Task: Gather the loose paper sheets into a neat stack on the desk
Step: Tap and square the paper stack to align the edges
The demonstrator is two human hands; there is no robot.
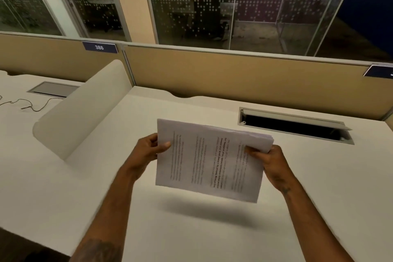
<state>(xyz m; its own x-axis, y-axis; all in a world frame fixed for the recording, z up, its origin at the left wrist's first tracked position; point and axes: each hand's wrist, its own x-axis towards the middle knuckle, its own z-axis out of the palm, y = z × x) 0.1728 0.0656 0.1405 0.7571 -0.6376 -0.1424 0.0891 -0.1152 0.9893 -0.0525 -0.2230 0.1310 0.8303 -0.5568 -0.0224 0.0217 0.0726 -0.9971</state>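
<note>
While our left hand (152,148) pinches the left edge of the paper stack (209,160), thumb lying on the printed top sheet and fingers curled behind, our right hand (269,160) grips the stack's far right corner the same way, thumb on top and fingers underneath. Between the two hands the sheets hang in the air above the middle of the desk (119,176), clear of the surface, with a soft shadow (208,211) on the desktop just below and toward the near edge. We see the stack tilted, its left side higher in view and its right end fanned slightly so that several sheet edges show near our right thumb; the text runs sideways to us. Beyond the right hand, toward the desk's far right corner, an open cable hatch (295,126) is sunk into the surface. To the left of our left hand a rounded white divider (85,106) rises at the desk's left edge, and past it a thin cable (32,106) lies on the neighbouring desk. Along the far edge runs a tan partition (234,72) bearing a number plate (100,47) marked 386.
</note>
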